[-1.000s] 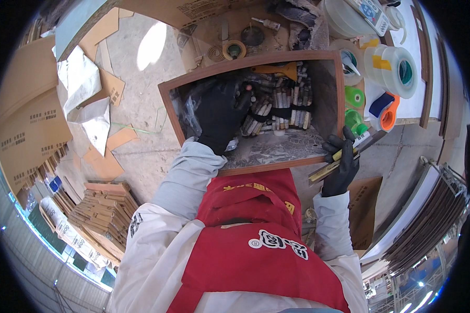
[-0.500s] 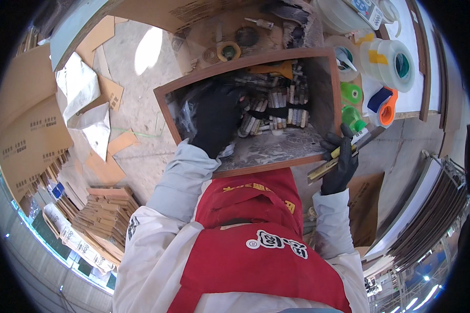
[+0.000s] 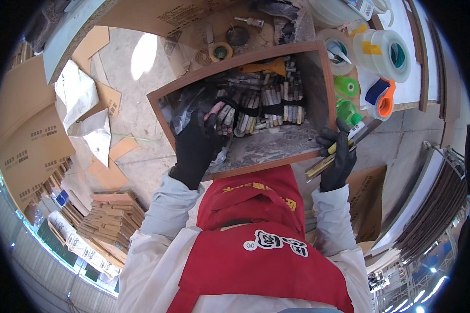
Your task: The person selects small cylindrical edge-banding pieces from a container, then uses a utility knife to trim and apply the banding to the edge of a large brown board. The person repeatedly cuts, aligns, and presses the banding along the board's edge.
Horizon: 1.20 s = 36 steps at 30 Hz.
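Inside the open brown wood-edged box [image 3: 327, 83]: bundles of short, pale, slender sticks [image 3: 274, 97], with a flat orange scraper [image 3: 266, 67] by the far wall.
Black-gloved left hand [image 3: 196, 148]: at the box's left side, fingers partly curled beside the sticks; cannot tell whether it grips anything.
Black-gloved right hand [image 3: 340, 159]: at the near right corner, fingers closed round a slim yellow-and-silver tool [image 3: 318, 168].
Right of the box: an orange-and-blue tape dispenser [image 3: 390, 91].

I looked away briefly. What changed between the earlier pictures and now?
The left hand drew back toward the red apron, uncovering more of the sticks in the box; whether it grips anything is unclear. The right hand stayed by the box's near right corner, holding the yellow tool.
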Available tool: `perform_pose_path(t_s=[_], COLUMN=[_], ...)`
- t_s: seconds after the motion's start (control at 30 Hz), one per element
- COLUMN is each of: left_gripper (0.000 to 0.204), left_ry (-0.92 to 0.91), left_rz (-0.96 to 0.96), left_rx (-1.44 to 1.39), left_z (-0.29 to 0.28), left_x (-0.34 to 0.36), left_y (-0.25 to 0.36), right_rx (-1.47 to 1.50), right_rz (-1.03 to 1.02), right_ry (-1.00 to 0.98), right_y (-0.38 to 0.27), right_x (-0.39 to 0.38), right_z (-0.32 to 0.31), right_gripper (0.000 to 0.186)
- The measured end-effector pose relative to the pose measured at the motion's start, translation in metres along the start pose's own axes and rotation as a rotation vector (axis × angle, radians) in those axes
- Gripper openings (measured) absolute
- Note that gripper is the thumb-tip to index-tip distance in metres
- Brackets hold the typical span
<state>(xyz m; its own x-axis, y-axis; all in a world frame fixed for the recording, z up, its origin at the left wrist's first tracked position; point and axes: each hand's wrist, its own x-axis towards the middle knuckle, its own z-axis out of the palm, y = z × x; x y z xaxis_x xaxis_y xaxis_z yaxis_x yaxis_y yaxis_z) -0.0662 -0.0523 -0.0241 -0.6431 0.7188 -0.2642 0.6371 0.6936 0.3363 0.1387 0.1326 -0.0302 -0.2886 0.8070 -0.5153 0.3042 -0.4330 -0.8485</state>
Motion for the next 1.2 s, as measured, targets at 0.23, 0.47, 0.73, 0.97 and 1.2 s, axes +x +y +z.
perform_pose_path(t_s=[0.23, 0.47, 0.73, 0.97, 1.2], left_gripper=[0.023, 0.017, 0.019, 0.026, 0.031], left_ry=[0.212, 0.412, 0.164, -0.023, -0.133], left_rz=[-0.136, -0.218, -0.256, 0.111, 0.066], left_rx=[-0.244, -0.391, -0.265, 0.129, 0.264], left_z=[0.002, -0.007, 0.003, 0.011, 0.026], left_x=[-0.006, -0.001, 0.013, 0.026, 0.044], left_y=[-0.013, -0.009, -0.038, -0.041, -0.041], right_rx=[-0.013, -0.044, 0.036, 0.024, 0.032], right_rz=[0.005, 0.014, -0.018, -0.005, -0.010], right_ry=[0.002, 0.002, -0.025, -0.032, -0.032], right_y=[0.001, -0.004, 0.002, 0.005, 0.006], right_x=[-0.002, -0.001, -0.001, -0.001, 0.000], right_z=[0.001, 0.001, -0.004, -0.005, -0.006], right_gripper=[0.041, 0.041, 0.040, 0.041, 0.040])
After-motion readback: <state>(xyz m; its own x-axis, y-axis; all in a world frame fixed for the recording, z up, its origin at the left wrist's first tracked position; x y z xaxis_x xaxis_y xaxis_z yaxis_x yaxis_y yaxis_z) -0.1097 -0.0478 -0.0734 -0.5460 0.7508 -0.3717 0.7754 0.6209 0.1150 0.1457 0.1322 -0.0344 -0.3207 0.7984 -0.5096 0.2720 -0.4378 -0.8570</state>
